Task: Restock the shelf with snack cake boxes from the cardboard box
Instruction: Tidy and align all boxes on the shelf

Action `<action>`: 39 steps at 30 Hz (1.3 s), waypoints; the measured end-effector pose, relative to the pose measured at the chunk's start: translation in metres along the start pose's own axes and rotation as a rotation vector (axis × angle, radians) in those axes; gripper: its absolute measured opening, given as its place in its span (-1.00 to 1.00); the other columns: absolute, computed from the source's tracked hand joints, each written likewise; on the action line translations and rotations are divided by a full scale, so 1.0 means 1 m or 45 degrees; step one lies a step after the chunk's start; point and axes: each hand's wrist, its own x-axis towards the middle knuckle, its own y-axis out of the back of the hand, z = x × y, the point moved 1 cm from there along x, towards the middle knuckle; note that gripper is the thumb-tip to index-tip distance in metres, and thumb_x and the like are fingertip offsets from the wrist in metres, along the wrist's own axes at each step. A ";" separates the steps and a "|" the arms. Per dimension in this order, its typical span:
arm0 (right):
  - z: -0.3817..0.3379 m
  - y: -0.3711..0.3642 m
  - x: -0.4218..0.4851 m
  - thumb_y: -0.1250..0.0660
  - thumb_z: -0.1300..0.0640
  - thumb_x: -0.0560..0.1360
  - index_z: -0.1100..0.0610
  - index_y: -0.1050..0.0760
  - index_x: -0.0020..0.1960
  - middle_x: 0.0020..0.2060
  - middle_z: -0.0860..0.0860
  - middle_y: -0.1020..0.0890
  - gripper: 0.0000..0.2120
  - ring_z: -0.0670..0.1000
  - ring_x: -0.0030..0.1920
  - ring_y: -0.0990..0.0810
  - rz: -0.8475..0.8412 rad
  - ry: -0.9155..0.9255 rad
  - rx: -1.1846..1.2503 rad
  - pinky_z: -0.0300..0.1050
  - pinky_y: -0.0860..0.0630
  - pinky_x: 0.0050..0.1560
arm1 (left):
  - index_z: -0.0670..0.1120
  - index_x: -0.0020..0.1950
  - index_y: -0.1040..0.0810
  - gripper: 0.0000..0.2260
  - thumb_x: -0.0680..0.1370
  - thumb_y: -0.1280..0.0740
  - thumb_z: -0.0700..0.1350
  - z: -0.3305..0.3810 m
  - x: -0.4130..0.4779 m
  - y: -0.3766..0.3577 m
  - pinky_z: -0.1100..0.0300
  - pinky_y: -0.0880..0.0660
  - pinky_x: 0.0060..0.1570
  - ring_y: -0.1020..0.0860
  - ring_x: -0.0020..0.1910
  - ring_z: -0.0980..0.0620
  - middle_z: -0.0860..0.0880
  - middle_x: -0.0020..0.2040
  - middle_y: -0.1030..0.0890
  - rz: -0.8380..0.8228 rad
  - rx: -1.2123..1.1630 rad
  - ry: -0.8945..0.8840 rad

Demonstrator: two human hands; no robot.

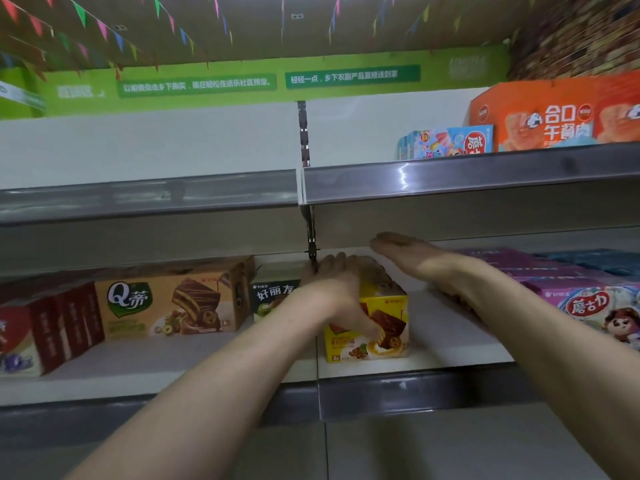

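Yellow snack cake box (377, 327) upright, front facing outward, left hand (332, 289) gripping top

1 yellow snack cake box (377, 327), 2 hands (332, 289)

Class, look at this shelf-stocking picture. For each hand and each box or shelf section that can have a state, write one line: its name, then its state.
left hand: gripping the yellow box, thumb on its front
right hand: open, fingers straight, holding nothing
yellow box: upright on the shelf, held
Q box: upright, untouched
green box: upright, partly hidden
upper shelf: stocked only at right
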 end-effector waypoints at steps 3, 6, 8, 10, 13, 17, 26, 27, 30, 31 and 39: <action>-0.003 -0.007 0.030 -0.01 -0.10 0.66 0.08 -0.12 0.56 0.54 -0.03 -0.15 -0.48 0.00 0.51 -0.15 -0.044 -0.035 -0.007 -0.18 -0.09 0.41 | -0.06 0.55 -0.14 -0.06 0.33 -0.50 0.25 0.013 0.015 0.002 -0.01 -0.30 0.35 -0.33 0.41 -0.11 -0.08 0.48 -0.30 -0.197 -0.039 -0.011; 0.005 -0.014 0.054 0.02 -0.12 0.66 0.11 -0.05 0.57 0.54 0.02 -0.15 -0.44 0.06 0.50 -0.17 -0.065 -0.168 0.093 -0.12 -0.18 0.34 | -0.08 0.51 -0.24 -0.19 0.40 -0.48 0.20 0.012 0.020 -0.001 0.10 -0.49 0.15 -0.49 0.24 -0.08 -0.06 0.35 -0.45 -0.292 -0.108 -0.021; 0.011 -0.019 0.067 0.02 -0.13 0.66 0.15 -0.04 0.57 0.52 0.07 -0.20 -0.42 0.09 0.49 -0.20 -0.074 -0.256 0.137 -0.13 -0.22 0.24 | -0.09 0.51 -0.23 -0.21 0.42 -0.46 0.20 0.011 0.021 -0.004 0.11 -0.50 0.12 -0.50 0.21 -0.06 -0.06 0.33 -0.46 -0.285 -0.113 -0.035; 0.017 -0.025 0.078 -0.01 -0.11 0.66 0.17 -0.08 0.56 0.49 0.11 -0.25 -0.44 0.11 0.47 -0.24 -0.057 -0.289 0.201 -0.15 -0.21 0.14 | -0.08 0.52 -0.20 -0.20 0.42 -0.45 0.20 0.010 0.021 -0.004 0.11 -0.49 0.13 -0.49 0.20 -0.06 -0.06 0.32 -0.46 -0.275 -0.100 -0.042; 0.027 -0.037 0.090 -0.05 -0.10 0.66 0.19 -0.26 0.49 0.40 0.13 -0.40 -0.48 0.11 0.34 -0.42 -0.069 -0.309 0.302 -0.14 -0.33 0.21 | -0.07 0.55 -0.11 -0.15 0.43 -0.45 0.20 0.010 0.021 -0.004 0.05 -0.45 0.22 -0.44 0.28 -0.09 -0.08 0.38 -0.41 -0.277 -0.067 -0.058; 0.033 -0.042 0.093 -0.10 -0.07 0.64 0.20 -0.42 0.35 0.18 0.12 -0.55 -0.56 0.02 -0.02 -0.54 -0.049 -0.302 0.269 -0.16 -0.39 0.07 | -0.04 0.54 -0.11 -0.13 0.39 -0.47 0.21 0.009 0.023 -0.005 -0.09 -0.41 0.30 -0.44 0.29 -0.11 -0.08 0.37 -0.41 -0.283 -0.083 -0.044; 0.025 -0.054 0.100 -0.10 -0.11 0.63 0.26 -0.49 0.27 0.14 0.12 -0.60 -0.51 0.11 0.10 -0.58 -0.113 -0.260 0.107 -0.12 -0.43 0.00 | -0.02 0.51 -0.17 -0.11 0.33 -0.51 0.25 -0.007 0.026 -0.009 0.02 -0.50 0.19 -0.48 0.20 -0.05 -0.03 0.29 -0.46 -0.233 -0.100 -0.040; 0.023 -0.053 0.099 -0.08 -0.10 0.63 0.28 -0.48 0.25 0.14 0.10 -0.58 -0.52 0.12 0.11 -0.57 -0.132 -0.249 0.048 -0.12 -0.42 0.02 | -0.02 0.52 -0.15 -0.09 0.32 -0.51 0.25 -0.008 0.027 -0.009 0.02 -0.50 0.19 -0.47 0.21 -0.05 -0.03 0.30 -0.44 -0.233 -0.097 -0.038; 0.014 -0.049 0.091 -0.05 -0.10 0.64 0.26 -0.51 0.21 0.15 0.14 -0.59 -0.52 0.15 0.10 -0.58 -0.171 -0.230 -0.061 -0.06 -0.46 0.05 | -0.03 0.54 -0.10 -0.05 0.32 -0.49 0.29 -0.008 0.027 -0.010 0.01 -0.47 0.24 -0.41 0.28 -0.05 -0.03 0.37 -0.37 -0.229 -0.065 -0.048; 0.010 -0.046 0.085 -0.06 -0.11 0.64 0.23 -0.53 0.20 0.13 0.16 -0.61 -0.53 0.16 0.10 -0.59 -0.180 -0.220 -0.088 -0.02 -0.49 0.10 | -0.03 0.54 -0.10 -0.04 0.31 -0.48 0.30 -0.009 0.026 -0.009 0.02 -0.45 0.25 -0.39 0.31 -0.05 -0.03 0.40 -0.35 -0.220 -0.056 -0.051; -0.032 -0.027 -0.007 0.02 -0.23 0.62 -0.05 -0.44 0.31 0.23 0.01 -0.53 -0.56 0.06 0.16 -0.52 -0.251 -0.046 -0.351 0.00 -0.45 0.22 | -0.04 0.42 -0.39 -0.20 0.30 -0.48 0.32 -0.007 0.016 -0.008 0.09 -0.52 0.16 -0.50 0.14 -0.02 -0.03 0.24 -0.50 -0.160 -0.086 -0.045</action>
